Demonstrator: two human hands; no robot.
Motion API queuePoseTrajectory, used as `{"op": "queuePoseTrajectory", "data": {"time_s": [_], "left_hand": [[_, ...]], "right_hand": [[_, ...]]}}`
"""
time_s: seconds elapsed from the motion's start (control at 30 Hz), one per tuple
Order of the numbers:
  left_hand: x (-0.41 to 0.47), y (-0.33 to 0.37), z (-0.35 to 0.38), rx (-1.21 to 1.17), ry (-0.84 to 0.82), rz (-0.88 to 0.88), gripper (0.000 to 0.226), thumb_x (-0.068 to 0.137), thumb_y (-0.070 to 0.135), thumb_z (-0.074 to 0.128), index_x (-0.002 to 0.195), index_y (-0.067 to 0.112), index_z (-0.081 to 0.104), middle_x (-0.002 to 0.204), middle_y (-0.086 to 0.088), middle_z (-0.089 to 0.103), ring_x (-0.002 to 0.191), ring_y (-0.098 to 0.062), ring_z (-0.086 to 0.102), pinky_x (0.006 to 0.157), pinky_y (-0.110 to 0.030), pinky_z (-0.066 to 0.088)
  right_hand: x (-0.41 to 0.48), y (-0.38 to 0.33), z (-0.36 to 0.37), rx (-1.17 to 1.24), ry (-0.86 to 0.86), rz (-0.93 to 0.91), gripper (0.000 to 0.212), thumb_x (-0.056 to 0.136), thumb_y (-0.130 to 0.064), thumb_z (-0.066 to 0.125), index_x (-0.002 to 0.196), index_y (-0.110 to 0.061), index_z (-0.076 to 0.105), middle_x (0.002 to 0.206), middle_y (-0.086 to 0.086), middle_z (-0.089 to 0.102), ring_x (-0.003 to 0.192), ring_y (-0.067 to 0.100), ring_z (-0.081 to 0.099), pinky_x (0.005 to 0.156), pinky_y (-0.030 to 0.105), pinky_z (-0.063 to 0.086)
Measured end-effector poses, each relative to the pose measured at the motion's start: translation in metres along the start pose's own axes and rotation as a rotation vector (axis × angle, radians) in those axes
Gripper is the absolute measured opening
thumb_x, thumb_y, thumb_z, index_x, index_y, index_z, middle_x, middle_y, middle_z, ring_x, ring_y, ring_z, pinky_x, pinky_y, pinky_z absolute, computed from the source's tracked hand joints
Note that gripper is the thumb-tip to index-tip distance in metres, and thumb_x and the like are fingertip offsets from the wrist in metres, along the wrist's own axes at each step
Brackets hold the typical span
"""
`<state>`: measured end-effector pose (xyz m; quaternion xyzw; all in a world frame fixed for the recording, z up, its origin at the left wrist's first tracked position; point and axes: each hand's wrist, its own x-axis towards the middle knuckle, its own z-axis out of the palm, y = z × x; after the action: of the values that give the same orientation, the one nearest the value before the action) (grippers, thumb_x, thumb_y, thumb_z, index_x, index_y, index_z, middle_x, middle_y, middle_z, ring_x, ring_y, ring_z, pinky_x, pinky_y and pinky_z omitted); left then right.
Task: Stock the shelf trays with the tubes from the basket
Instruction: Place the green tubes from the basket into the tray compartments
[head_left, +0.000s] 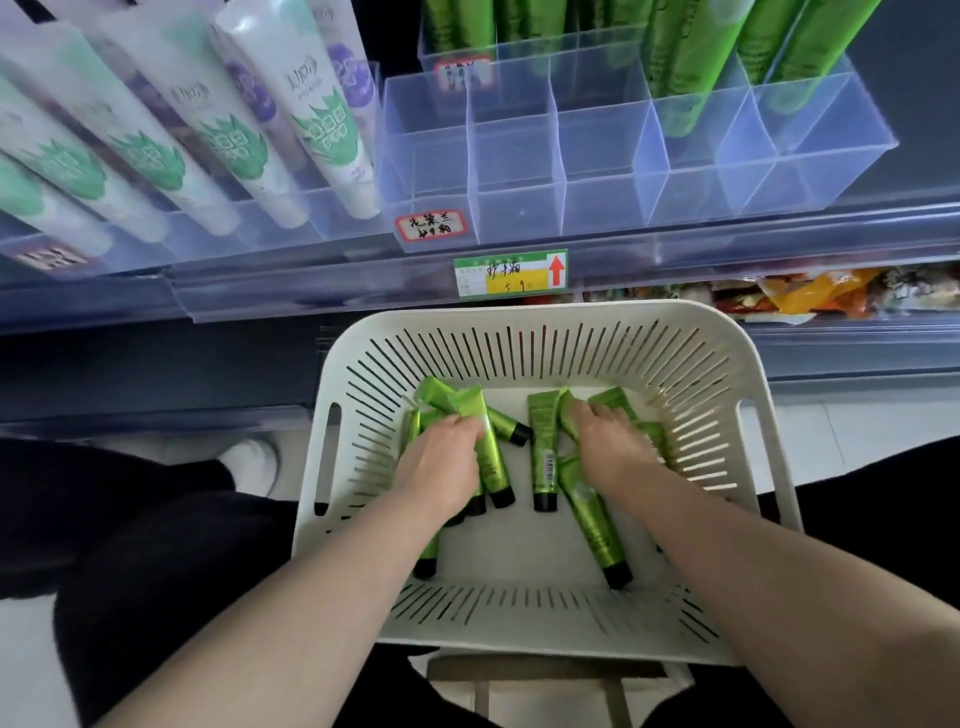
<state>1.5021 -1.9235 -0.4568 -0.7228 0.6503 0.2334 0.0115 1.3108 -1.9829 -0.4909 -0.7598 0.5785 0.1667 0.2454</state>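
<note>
Several tubes (543, 452) lie in the basket (519, 312); left hand (441, 462) grips some; right hand (608, 447): hold unclear.

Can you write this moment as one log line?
left hand: grips green tubes | right hand: on tubes, grip unclear | basket: tubes left | clear tray: front slots empty

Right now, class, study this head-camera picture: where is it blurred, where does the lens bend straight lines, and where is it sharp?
Head view: the white tubes upper left are smeared with blur; the shelf rail bows from wide-angle distortion; the basket and its green tubes are sharp; the clear tray shows soft sheen.
</note>
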Motion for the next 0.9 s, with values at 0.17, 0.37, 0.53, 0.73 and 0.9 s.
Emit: {"op": "queuePoseTrajectory", "data": {"time_s": [0.17, 0.37, 0.53, 0.73, 0.9], "left_hand": [[0.005, 0.007, 0.005, -0.018, -0.054, -0.015, 0.034, 0.094, 0.004, 0.048, 0.123, 0.020, 0.059, 0.125, 0.003, 0.057, 0.109, -0.018, 0.057, 0.087, -0.035, 0.050], [0.011, 0.018, 0.006, -0.033, -0.068, 0.007, 0.033, 0.095, 0.006, 0.047, 0.123, 0.019, 0.059, 0.127, 0.002, 0.057, 0.110, -0.019, 0.057, 0.087, -0.036, 0.050], [0.023, 0.040, 0.010, -0.029, -0.075, 0.029, 0.031, 0.093, 0.006, 0.049, 0.121, 0.013, 0.059, 0.120, -0.006, 0.063, 0.107, -0.027, 0.060, 0.083, -0.037, 0.050], [0.045, 0.081, 0.024, 0.056, -0.216, -0.072, 0.039, 0.091, 0.006, 0.052, 0.129, 0.005, 0.047, 0.117, -0.016, 0.062, 0.106, -0.035, 0.061, 0.071, -0.036, 0.044], [0.068, 0.093, 0.036, 0.201, -0.293, -0.059, 0.045, 0.096, 0.025, 0.056, 0.133, 0.004, 0.042, 0.124, -0.014, 0.061, 0.112, -0.030, 0.061, 0.072, -0.031, 0.044]], "right_hand": [[0.008, 0.002, 0.003, -0.048, 0.041, 0.065, 0.085, 0.074, 0.005, 0.064, 0.145, -0.013, 0.021, 0.121, 0.014, 0.055, 0.113, 0.031, 0.052, 0.087, 0.042, 0.053], [0.004, -0.004, 0.001, -0.030, 0.027, 0.073, 0.034, 0.090, -0.024, 0.054, 0.122, -0.013, 0.048, 0.114, 0.008, 0.054, 0.101, 0.026, 0.057, 0.073, 0.037, 0.050], [-0.004, 0.004, -0.016, 0.109, 0.086, 0.136, 0.031, 0.096, -0.027, 0.042, 0.121, -0.009, 0.050, 0.111, 0.011, 0.059, 0.099, 0.028, 0.059, 0.073, 0.035, 0.050], [-0.020, 0.007, -0.043, 0.138, 0.239, 0.100, 0.033, 0.091, -0.008, 0.043, 0.123, -0.012, 0.032, 0.076, 0.007, 0.062, 0.064, 0.026, 0.058, 0.050, 0.030, 0.040], [-0.020, 0.014, -0.053, 0.087, 0.266, 0.060, 0.039, 0.091, -0.004, 0.042, 0.126, -0.015, 0.028, 0.062, 0.003, 0.054, 0.054, 0.024, 0.054, 0.046, 0.031, 0.045]]}}
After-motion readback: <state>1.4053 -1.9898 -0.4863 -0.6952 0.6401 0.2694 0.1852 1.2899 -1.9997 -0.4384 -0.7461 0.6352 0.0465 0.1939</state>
